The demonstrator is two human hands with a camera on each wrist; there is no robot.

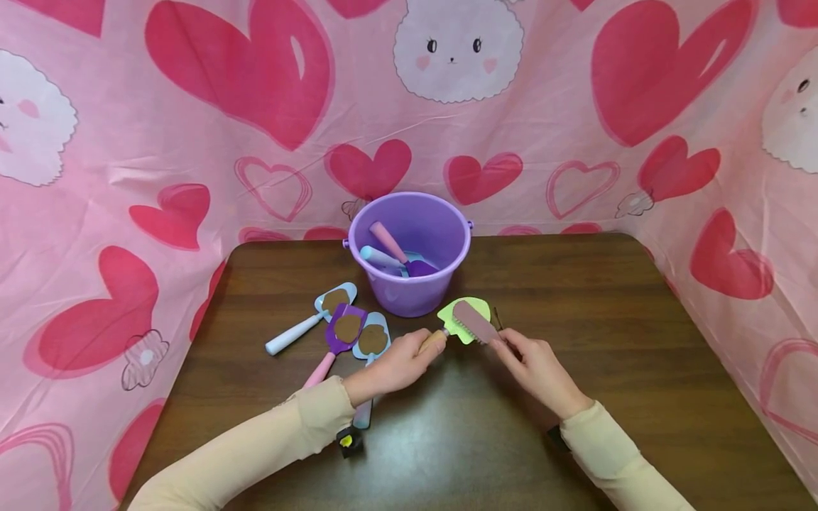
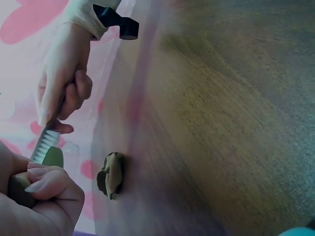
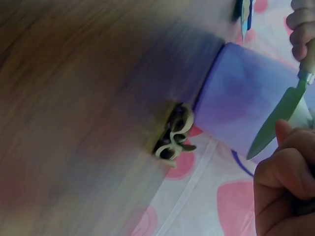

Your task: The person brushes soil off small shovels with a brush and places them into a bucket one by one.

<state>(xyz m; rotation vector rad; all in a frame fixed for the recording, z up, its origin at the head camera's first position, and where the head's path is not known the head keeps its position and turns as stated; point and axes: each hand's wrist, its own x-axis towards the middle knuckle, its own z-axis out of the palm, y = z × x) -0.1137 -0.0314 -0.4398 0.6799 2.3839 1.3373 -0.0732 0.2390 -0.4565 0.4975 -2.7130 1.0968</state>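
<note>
My left hand (image 1: pixel 405 358) grips the wooden handle (image 1: pixel 435 339) of a small trowel with a lime-green blade (image 1: pixel 482 308). My right hand (image 1: pixel 540 372) holds a brush (image 1: pixel 474 321) with a dull pink back and white bristles. Its bristle side lies over the green blade, apparently touching it. In the right wrist view the blade (image 3: pixel 278 120) shows edge-on beside the right fingers, and most of the brush is out of sight. A curled brown clump (image 2: pixel 113 176) sits on the table past the hands; the head view mostly hides it.
Behind the hands stands a purple bucket (image 1: pixel 409 294) with several toy shovels inside. Left of it lie a light blue shovel (image 1: pixel 297 333), a purple shovel with a pink handle (image 1: pixel 319 370) and another blue shovel (image 1: pixel 362 414), each with brown material on its blade.
</note>
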